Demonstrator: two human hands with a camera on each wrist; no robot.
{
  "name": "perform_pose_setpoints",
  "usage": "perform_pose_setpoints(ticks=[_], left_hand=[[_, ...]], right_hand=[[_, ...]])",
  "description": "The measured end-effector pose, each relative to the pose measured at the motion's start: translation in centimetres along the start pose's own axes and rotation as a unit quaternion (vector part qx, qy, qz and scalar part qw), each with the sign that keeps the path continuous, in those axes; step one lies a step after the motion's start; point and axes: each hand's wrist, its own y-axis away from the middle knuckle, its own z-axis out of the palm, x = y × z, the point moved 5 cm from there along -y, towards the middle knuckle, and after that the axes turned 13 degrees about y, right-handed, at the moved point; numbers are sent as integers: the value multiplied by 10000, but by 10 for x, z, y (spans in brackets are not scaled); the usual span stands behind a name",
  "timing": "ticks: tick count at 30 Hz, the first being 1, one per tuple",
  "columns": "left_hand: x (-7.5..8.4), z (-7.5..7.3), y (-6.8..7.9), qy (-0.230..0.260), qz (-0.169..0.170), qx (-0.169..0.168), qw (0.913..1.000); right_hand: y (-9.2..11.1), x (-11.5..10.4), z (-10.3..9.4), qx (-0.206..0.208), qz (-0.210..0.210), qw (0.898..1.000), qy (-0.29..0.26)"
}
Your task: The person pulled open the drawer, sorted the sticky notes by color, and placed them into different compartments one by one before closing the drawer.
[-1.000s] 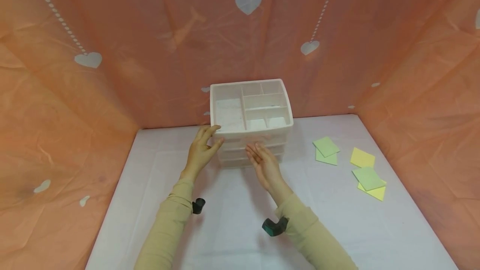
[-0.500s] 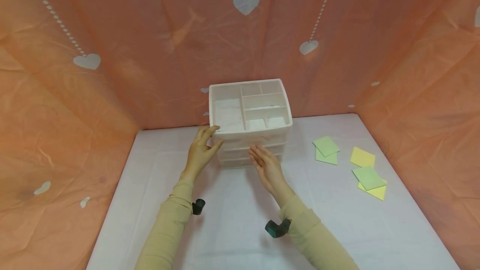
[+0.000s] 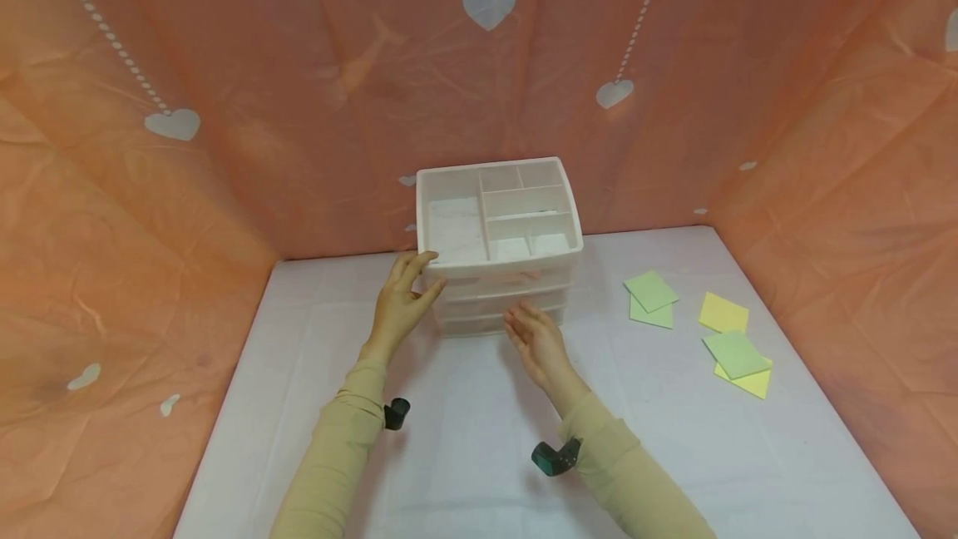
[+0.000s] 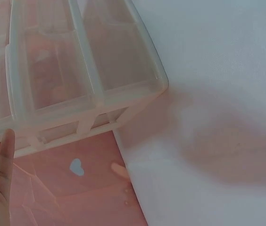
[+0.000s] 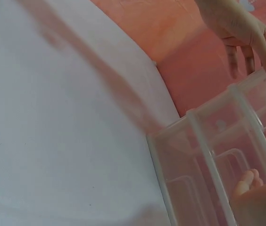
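Observation:
A white plastic drawer unit (image 3: 503, 265) with a divided open top and translucent drawers stands at the back of the table. My left hand (image 3: 397, 306) touches its front left corner, fingers at the rim and thumb by the front face. In the left wrist view, straight fingers (image 4: 3, 162) lie against the unit's edge, beside the drawers (image 4: 53, 70). My right hand (image 3: 540, 346) is at the lower drawer fronts, fingers together and slightly bent. In the right wrist view its fingertips (image 5: 248, 181) are close to a drawer front (image 5: 229, 157); contact is unclear. All visible drawers look pushed in.
Green sticky notes (image 3: 653, 291) lie right of the unit, with yellow notes (image 3: 723, 314) and another green note (image 3: 736, 354) farther right. An orange curtain (image 3: 337, 106) with white hearts rises directly behind and along both sides of the white table (image 3: 456, 456).
My right hand has moved down and slightly right along the drawer fronts. My left hand stays at the unit's corner, and the unit keeps its place.

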Motion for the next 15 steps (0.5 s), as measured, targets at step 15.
perform_pose_setpoints(ticks=[15], left_hand=[[0,1,0,1,13,34,10000]], right_hand=[[-7,11,7,-422,285,9984,-234]])
